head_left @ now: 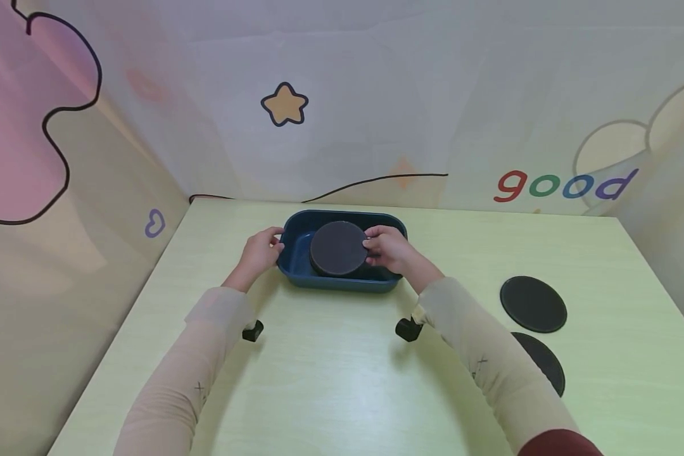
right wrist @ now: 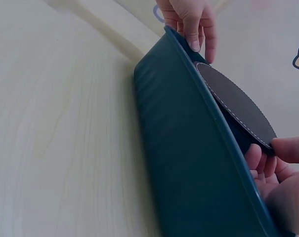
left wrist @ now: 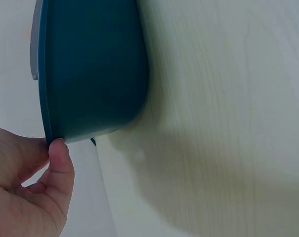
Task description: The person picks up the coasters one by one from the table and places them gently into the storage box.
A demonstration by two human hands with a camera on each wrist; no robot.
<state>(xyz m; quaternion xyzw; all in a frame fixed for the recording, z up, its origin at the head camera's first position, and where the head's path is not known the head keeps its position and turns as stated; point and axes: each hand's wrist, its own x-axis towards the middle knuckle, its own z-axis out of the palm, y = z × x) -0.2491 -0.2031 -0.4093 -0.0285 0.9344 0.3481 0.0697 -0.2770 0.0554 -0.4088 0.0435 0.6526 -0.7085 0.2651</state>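
- From the head view: pinching the blue tray (head_left: 333, 284) at its left-end rim with the left hand (head_left: 262, 249), thumb and fingers nearly together; gripping a dark round disc (head_left: 339, 249) by its edge with the right hand (head_left: 389, 247).
- Placed between the 2 hands, over the tray's opening.
- Lying to the right of the right hand and closer to the body: a farther disc (head_left: 532, 304) and a nearer disc (head_left: 547, 358), partly hidden behind the right sleeve (head_left: 484, 351).
- From the left wrist: closed thumb to finger on the rim; showing past it, above the rim, a sliver of disc.
- From the right wrist: clasping the stitched edge, thumb above, fingers beneath; impossible to tell whether touching the tray's floor.
- Best handled, by judgement, with steady left bracing, a light right pinch, and knuckles clear of the wall.
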